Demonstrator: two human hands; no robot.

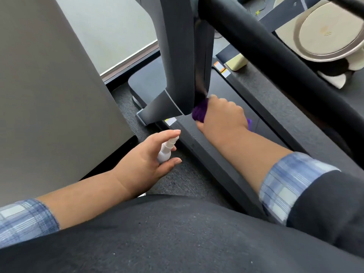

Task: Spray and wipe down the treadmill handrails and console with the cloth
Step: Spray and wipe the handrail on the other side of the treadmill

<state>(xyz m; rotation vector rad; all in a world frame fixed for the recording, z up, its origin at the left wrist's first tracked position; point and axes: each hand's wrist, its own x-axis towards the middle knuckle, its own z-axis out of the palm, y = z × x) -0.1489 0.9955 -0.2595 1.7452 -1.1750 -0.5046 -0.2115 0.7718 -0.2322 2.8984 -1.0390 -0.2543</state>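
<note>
Wiping the foot of the treadmill post, spray bottle held ready.

The right hand [222,113] is bunched around a purple cloth [200,113] and presses it against the bottom of the grey upright post [185,56], just above the side rail [197,146] of the treadmill. The left hand [145,160] curls around a small white spray bottle [166,149], nozzle toward the post, over the dark carpet [183,178]. A thick black handrail [266,50] slants overhead.

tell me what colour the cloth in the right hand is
Purple: the bunched cloth shows best in the head view, pressed against the dark grey treadmill upright.
</note>
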